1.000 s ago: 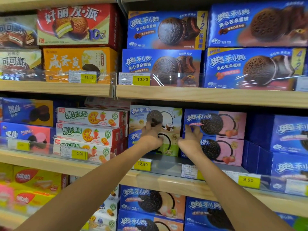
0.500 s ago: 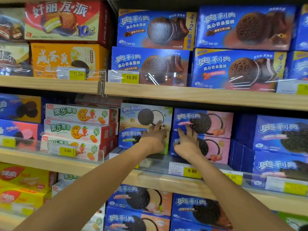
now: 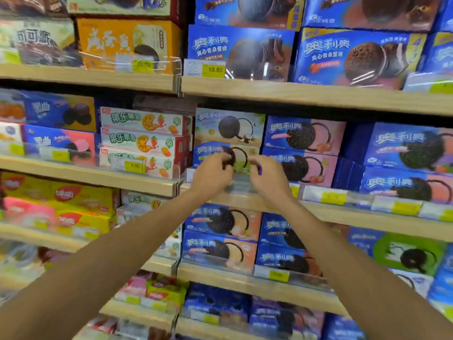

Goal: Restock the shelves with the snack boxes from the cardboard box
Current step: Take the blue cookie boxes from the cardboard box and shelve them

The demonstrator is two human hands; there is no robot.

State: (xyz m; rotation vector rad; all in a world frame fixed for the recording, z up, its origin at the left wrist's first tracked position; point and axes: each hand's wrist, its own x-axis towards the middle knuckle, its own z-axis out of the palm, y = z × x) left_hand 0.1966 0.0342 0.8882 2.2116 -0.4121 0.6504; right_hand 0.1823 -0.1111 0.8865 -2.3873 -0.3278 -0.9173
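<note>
Both hands are raised to the middle shelf (image 3: 355, 218). The left hand (image 3: 212, 174) and right hand (image 3: 268, 176) are close together, fingers curled at the front face of the lower cookie box (image 3: 245, 155), which lies at the bottom of a stack of two, under the upper cookie box (image 3: 229, 126) and just beside the pink boxes (image 3: 304, 136). Motion blur prevents confirming whether either hand grips that box or only touches it.
</note>
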